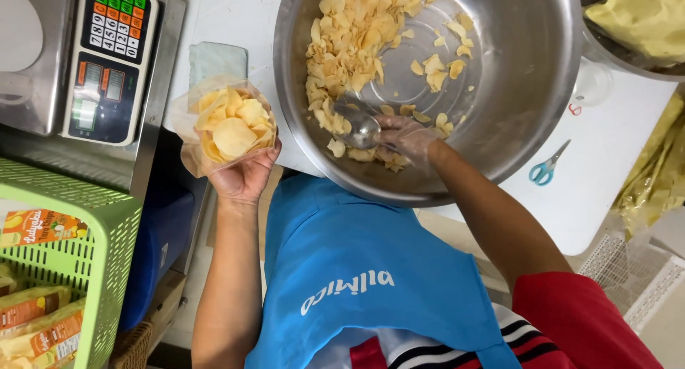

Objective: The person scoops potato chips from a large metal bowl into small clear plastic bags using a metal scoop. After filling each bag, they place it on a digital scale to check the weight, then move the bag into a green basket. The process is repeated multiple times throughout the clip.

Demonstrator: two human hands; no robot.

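While bag (230, 130) of chips sits upright in left hand (242, 175) | right hand (407, 137), gloved, grips scoop (359, 124) in bowl (528, 91) | advice: take level scoops, keep bag mouth open, near the rim.

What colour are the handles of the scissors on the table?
The scissors have light blue handles, seen in the head view, lying on the white table beside the metal bowl.

A blue-handled scissors (546, 168) lies near a digital scale (107, 58).
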